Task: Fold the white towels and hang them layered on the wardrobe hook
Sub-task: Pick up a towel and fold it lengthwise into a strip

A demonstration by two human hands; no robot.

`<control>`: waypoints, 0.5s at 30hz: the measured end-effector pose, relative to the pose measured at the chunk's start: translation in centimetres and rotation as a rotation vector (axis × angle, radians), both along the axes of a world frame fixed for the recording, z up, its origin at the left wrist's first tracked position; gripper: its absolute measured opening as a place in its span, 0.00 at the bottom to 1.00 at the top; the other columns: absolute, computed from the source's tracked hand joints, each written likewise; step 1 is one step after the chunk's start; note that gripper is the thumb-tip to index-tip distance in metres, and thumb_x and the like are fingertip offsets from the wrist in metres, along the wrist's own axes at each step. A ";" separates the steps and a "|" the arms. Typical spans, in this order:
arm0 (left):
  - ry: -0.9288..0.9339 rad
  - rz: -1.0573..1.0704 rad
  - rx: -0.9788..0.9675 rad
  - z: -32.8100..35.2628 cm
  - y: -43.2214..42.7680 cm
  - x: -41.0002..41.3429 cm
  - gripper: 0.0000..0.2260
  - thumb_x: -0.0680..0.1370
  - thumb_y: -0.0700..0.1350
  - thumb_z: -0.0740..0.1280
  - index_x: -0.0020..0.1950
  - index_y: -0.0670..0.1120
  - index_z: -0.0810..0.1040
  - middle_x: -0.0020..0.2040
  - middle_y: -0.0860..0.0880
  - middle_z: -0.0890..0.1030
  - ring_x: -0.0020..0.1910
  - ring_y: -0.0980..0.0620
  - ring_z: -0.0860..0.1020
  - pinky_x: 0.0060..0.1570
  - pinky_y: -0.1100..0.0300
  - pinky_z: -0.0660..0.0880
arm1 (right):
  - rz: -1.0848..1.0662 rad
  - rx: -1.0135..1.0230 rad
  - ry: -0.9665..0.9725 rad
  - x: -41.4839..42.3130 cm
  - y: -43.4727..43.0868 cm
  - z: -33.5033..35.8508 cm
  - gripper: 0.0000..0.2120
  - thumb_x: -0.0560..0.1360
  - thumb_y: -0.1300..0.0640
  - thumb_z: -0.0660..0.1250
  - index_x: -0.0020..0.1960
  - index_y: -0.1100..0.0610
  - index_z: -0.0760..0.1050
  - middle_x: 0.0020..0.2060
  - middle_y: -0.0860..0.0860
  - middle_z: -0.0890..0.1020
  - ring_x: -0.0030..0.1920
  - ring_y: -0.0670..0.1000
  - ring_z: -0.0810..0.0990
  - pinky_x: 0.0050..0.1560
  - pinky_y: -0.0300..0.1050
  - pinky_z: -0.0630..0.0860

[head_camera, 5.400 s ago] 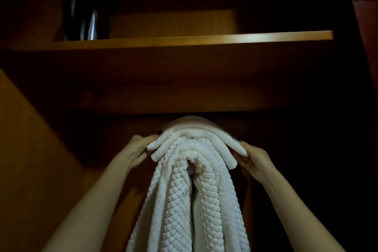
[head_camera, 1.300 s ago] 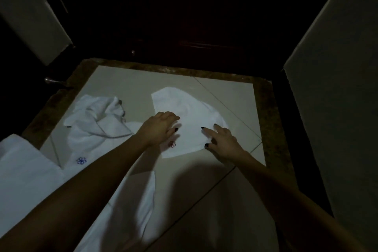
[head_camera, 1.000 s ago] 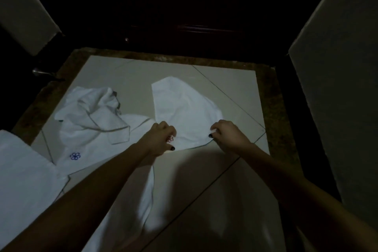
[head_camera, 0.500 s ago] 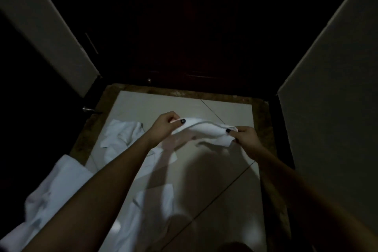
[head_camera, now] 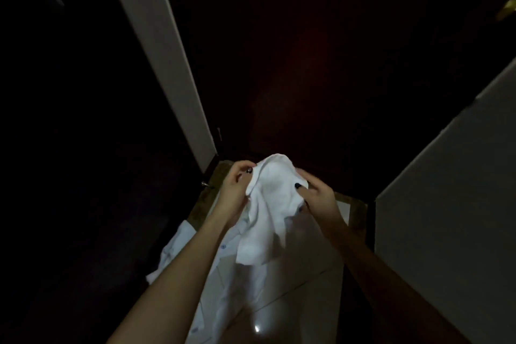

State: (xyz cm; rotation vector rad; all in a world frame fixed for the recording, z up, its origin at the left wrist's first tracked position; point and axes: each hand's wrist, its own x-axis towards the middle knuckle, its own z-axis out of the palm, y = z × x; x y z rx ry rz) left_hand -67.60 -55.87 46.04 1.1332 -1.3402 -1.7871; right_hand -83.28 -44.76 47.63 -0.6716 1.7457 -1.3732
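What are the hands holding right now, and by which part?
Both hold one white towel: left hand pinches its upper-left edge, right hand grips its right edge.

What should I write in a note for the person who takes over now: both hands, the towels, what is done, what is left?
Left hand grips the white towel by its upper left edge; right hand pinches its right side.
Towel hangs above the tiled floor; other white cloths lie on it, lower left.
Done: towel lifted. Left: fold it, hang it; hook not in view.
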 end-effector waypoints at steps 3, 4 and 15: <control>0.084 0.064 -0.022 9.5 1.4 2.0 0.06 0.81 0.41 0.65 0.50 0.49 0.81 0.43 0.48 0.81 0.38 0.53 0.78 0.34 0.61 0.74 | 0.106 -0.077 -0.157 3.0 1.0 10.5 0.08 0.78 0.67 0.66 0.53 0.59 0.82 0.46 0.61 0.84 0.39 0.50 0.84 0.37 0.38 0.80; 0.109 0.078 -0.024 12.5 1.9 2.8 0.06 0.80 0.40 0.65 0.50 0.48 0.82 0.42 0.47 0.81 0.37 0.52 0.77 0.34 0.60 0.73 | 0.157 -0.090 -0.186 3.8 1.4 13.7 0.08 0.77 0.67 0.67 0.52 0.59 0.82 0.46 0.60 0.85 0.41 0.51 0.86 0.39 0.38 0.80; 0.587 0.030 -0.064 33.6 10.7 15.8 0.32 0.64 0.48 0.81 0.64 0.39 0.76 0.56 0.39 0.81 0.53 0.45 0.81 0.49 0.56 0.79 | 0.401 -0.399 0.315 14.9 5.5 35.4 0.10 0.71 0.67 0.74 0.37 0.53 0.80 0.33 0.50 0.80 0.35 0.43 0.76 0.40 0.37 0.74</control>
